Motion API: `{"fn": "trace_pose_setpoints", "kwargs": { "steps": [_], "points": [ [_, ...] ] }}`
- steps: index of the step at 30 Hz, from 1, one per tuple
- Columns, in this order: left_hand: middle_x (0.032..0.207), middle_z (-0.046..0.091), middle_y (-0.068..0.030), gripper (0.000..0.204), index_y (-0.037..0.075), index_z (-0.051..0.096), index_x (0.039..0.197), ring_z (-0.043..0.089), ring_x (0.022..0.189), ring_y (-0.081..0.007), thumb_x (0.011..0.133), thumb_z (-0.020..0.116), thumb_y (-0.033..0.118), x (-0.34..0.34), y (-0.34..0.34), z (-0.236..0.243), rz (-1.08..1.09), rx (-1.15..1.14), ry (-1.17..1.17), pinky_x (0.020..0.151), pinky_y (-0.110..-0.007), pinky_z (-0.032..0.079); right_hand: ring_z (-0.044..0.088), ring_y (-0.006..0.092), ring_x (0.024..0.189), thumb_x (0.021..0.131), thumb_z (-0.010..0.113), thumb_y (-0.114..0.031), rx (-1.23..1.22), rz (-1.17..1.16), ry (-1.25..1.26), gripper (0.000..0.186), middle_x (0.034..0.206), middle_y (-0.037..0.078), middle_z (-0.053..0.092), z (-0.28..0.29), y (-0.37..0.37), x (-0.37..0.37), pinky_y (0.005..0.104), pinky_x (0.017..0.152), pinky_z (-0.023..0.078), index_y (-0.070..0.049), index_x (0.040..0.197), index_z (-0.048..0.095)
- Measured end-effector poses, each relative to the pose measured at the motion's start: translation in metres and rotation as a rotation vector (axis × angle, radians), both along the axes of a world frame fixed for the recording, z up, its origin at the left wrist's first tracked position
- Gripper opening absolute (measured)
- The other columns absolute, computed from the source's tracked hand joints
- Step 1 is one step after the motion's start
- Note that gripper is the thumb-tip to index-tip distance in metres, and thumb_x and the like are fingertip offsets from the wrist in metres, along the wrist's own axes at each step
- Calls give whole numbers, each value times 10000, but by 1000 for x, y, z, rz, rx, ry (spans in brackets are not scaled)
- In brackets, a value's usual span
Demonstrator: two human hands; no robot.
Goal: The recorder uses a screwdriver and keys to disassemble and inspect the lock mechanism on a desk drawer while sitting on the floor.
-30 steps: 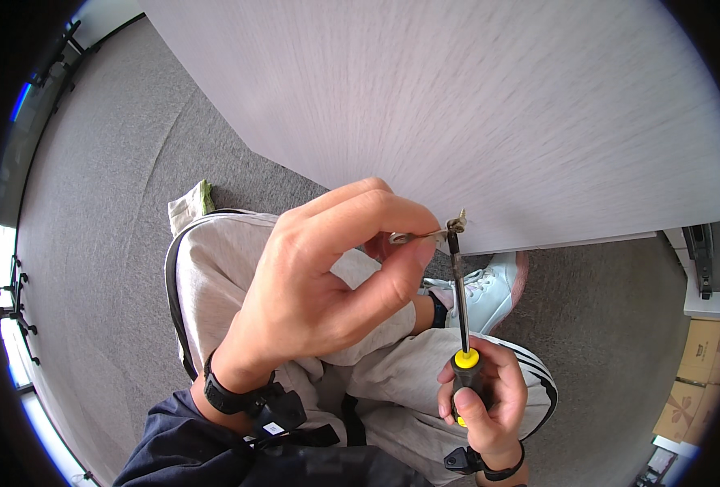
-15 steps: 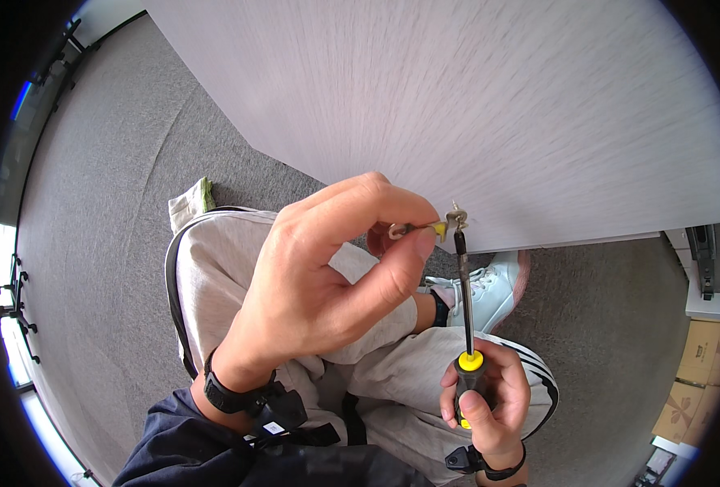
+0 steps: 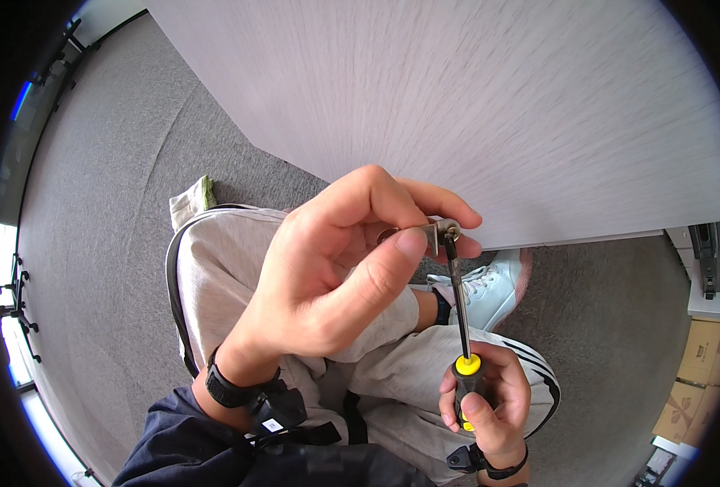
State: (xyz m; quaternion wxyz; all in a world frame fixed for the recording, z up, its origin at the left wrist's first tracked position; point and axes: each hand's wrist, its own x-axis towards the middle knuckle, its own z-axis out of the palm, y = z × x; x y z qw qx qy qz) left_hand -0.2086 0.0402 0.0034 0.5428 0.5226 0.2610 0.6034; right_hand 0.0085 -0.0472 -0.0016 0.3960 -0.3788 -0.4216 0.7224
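My left hand (image 3: 319,276) is closed, pinching a small metal bracket (image 3: 434,234) between thumb and index finger. Its other fingertips reach past the bracket, close to the pale board's lower edge. At the bracket's rounded end sits the tip of a screwdriver (image 3: 462,312), with a long dark shaft and a black and yellow handle. My right hand (image 3: 502,402) wraps round that handle, below and to the right of my left. Whether a screw sits in the bracket now is hidden by the tip and fingers.
A large pale wood-grain board (image 3: 457,105) fills the upper area in front of me. My crossed legs and a white shoe (image 3: 490,292) lie beneath the hands. Brown boxes (image 3: 696,373) and a dark metal rail (image 3: 704,260) stand at the right.
The left fingers have spread forward past the bracket, and the bracket is turned. The screw tip that pointed up from it no longer shows. The screwdriver has drawn slightly down and left.
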Motion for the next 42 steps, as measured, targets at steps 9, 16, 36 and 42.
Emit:
{"fn": "trace_pose_setpoints", "kwargs": {
  "steps": [9, 16, 36, 42],
  "points": [
    [1036, 585, -259, 106, -20, 451, 849, 637, 952, -295, 915, 450, 63, -4, 2, -3, 66, 85, 184, 855, -403, 513, 534, 93, 621, 873, 587, -80, 2, -22, 33, 480, 940, 172, 572, -1, -1, 2, 207, 550, 436, 51, 1279, 365],
    [1061, 573, -276, 83, -33, 449, 857, 624, 976, -310, 907, 427, 29, -8, 1, 0, 57, 108, 294, 863, -407, 508, 536, 92, 621, 873, 590, -85, -10, -4, -5, 479, 938, 169, 571, 0, 0, 1, 205, 538, 432, 45, 1277, 369],
    [993, 639, -220, 163, 10, 492, 782, 658, 717, -191, 705, 495, -133, -9, 6, -3, 240, 635, 728, 528, -249, 511, 501, 153, 499, 905, 553, -195, -667, 149, 850, 553, 940, 242, 502, -8, 7, 23, 214, 373, 362, 59, 1315, 282],
    [998, 640, -211, 178, -7, 498, 801, 658, 737, -212, 717, 482, -163, -7, 7, -4, 287, 583, 734, 577, -259, 518, 523, 174, 628, 843, 587, -92, -581, 111, 816, 482, 999, 247, 477, -10, 7, 17, 218, 396, 394, 28, 1244, 349]
  ]
}}
